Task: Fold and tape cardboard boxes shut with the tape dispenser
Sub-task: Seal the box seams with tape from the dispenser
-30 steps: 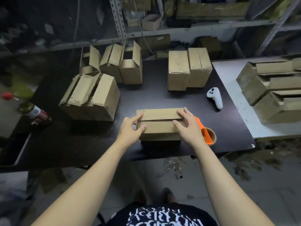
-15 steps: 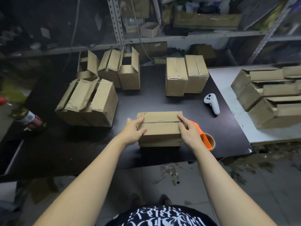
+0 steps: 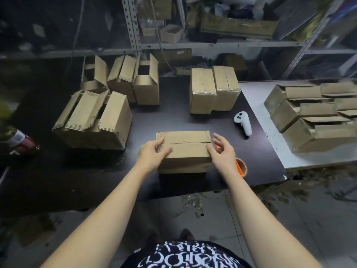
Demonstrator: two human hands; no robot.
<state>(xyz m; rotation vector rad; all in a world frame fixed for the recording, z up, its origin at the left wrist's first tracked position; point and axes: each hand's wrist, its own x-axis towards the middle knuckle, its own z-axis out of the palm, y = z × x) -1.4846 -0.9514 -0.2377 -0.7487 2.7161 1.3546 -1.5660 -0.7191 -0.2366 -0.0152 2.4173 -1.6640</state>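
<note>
Centrally on the desk, the box has its flaps folded down, seam apparently untaped. The left hand presses flat on its left end; the right hand hovers spread and empty beside the tape dispenser. At upper left, open boxes await folding.
</note>
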